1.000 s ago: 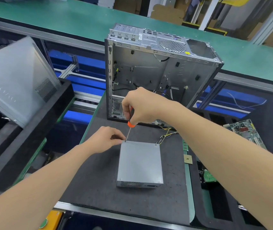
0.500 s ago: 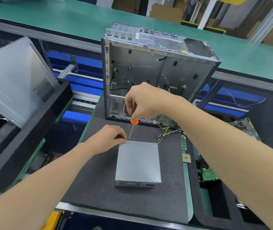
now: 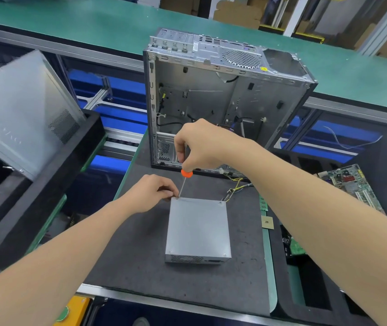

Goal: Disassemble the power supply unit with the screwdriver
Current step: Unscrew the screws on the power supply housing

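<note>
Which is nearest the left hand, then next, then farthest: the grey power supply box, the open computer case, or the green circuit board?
1. Power supply box: its far left corner sits right at the left hand's fingertips.
2. Computer case: stands just behind.
3. Circuit board: far off to the right.

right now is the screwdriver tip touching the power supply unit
Touching. Head view: the screwdriver tip meets the far left corner of the power supply unit, no gap visible.
</note>
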{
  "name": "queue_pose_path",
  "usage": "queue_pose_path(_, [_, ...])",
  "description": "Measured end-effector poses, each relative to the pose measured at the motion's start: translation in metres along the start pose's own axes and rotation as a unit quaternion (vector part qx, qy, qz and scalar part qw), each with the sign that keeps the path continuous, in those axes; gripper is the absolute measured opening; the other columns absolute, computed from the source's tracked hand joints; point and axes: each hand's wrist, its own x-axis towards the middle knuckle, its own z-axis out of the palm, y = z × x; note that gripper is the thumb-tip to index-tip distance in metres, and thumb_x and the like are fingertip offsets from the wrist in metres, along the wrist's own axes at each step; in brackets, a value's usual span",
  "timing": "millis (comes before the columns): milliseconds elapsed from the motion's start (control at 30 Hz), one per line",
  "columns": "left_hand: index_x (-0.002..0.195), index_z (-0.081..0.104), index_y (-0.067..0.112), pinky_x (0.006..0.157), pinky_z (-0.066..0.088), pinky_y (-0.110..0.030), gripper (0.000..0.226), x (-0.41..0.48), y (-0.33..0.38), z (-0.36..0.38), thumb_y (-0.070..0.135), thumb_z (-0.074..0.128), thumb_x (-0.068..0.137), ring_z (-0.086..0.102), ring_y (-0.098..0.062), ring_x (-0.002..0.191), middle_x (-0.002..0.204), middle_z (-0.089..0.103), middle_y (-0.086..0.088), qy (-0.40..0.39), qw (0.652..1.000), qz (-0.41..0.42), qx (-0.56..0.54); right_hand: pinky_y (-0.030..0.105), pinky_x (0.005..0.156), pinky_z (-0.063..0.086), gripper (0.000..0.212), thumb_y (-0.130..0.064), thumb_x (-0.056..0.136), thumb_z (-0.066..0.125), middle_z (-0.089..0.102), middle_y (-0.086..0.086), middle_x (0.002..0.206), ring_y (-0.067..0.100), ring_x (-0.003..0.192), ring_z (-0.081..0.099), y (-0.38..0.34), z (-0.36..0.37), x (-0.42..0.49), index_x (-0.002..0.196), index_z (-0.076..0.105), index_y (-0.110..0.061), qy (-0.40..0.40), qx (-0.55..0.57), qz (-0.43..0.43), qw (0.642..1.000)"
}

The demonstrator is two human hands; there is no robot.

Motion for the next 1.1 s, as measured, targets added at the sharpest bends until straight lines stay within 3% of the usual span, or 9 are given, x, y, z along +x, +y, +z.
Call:
queue_pose_path(133, [0.093, 0.074, 0.038, 0.08, 0.049, -0.011, 0.032, 0.0, 0.001, 0.0, 0.009, 0.063, 0.102, 0.071, 0.006, 0.085, 0.094, 0.077, 0.015, -0.006, 1.0, -0.008, -0.008, 0.022, 0.049, 0.038, 0.009, -0.017, 0.075, 0.08, 0.071, -0.005, 0.085, 0.012, 0.074, 0.065, -0.002, 0.002, 0.002, 0.08, 0.073, -0.02, -0.001, -0.008, -0.004, 1.0])
queue_pose_path(300, [0.096, 0.075, 0.036, 0.09, 0.053, -0.021, 0.028, -0.001, 0.002, 0.0, 0.011, 0.065, 0.102, 0.07, -0.003, 0.097, 0.101, 0.078, 0.014, -0.005, 1.0, -0.014, -0.014, 0.018, 0.045, 0.037, 0.011, -0.016, 0.072, 0.081, 0.072, -0.009, 0.074, 0.008, 0.071, 0.065, -0.004, -0.003, 0.004, 0.077, 0.073, -0.023, 0.006, -0.017, -0.007, 1.0])
queue_pose_path(567, [0.088, 0.072, 0.045, 0.084, 0.049, -0.012, 0.036, -0.002, 0.0, 0.0, 0.012, 0.067, 0.101, 0.068, 0.008, 0.093, 0.096, 0.076, 0.022, -0.001, 1.0, -0.016, -0.021, 0.022, 0.049, 0.042, 0.008, -0.016, 0.075, 0.078, 0.072, -0.007, 0.077, 0.012, 0.074, 0.067, -0.002, 0.001, 0.006, 0.08, 0.073, -0.02, 0.002, -0.009, -0.004, 1.0])
queue_pose_path(667, [0.088, 0.072, 0.045, 0.086, 0.051, -0.017, 0.036, -0.002, -0.001, 0.0, 0.012, 0.066, 0.101, 0.068, 0.007, 0.092, 0.095, 0.076, 0.024, -0.001, 1.0, -0.015, -0.026, 0.025, 0.055, 0.051, 0.007, -0.015, 0.075, 0.076, 0.073, -0.006, 0.079, 0.015, 0.078, 0.069, -0.003, 0.002, 0.007, 0.081, 0.072, -0.019, 0.013, -0.005, -0.007, 1.0])
queue_pose_path(800, [0.089, 0.071, 0.046, 0.089, 0.053, -0.02, 0.039, -0.004, 0.001, -0.002, 0.009, 0.065, 0.101, 0.068, 0.007, 0.094, 0.095, 0.075, 0.028, -0.006, 0.999, -0.002, -0.039, 0.025, 0.054, 0.05, 0.006, -0.016, 0.077, 0.075, 0.073, -0.005, 0.081, 0.015, 0.079, 0.069, -0.003, 0.002, 0.009, 0.081, 0.071, -0.019, 0.012, -0.01, -0.011, 1.0])
queue_pose_path(967, [0.118, 0.074, 0.031, 0.1, 0.053, -0.019, 0.041, -0.005, 0.014, -0.011, -0.003, 0.057, 0.103, 0.073, -0.004, 0.11, 0.109, 0.08, 0.012, -0.001, 0.979, 0.029, -0.201, 0.02, 0.048, 0.043, 0.002, -0.015, 0.079, 0.071, 0.072, -0.004, 0.078, 0.009, 0.06, 0.065, -0.003, 0.003, 0.013, 0.079, 0.069, -0.016, 0.04, -0.014, -0.008, 0.999])
queue_pose_path(1100, [0.126, 0.072, 0.015, 0.097, 0.054, -0.018, 0.034, -0.003, 0.021, -0.019, -0.005, 0.058, 0.103, 0.073, -0.015, 0.114, 0.112, 0.081, -0.003, -0.023, 0.952, 0.056, -0.299, 0.026, 0.06, 0.052, 0.012, -0.013, 0.077, 0.075, 0.07, -0.011, 0.078, 0.008, 0.077, 0.066, -0.002, -0.003, 0.012, 0.085, 0.073, -0.022, -0.003, -0.028, -0.048, 0.998])
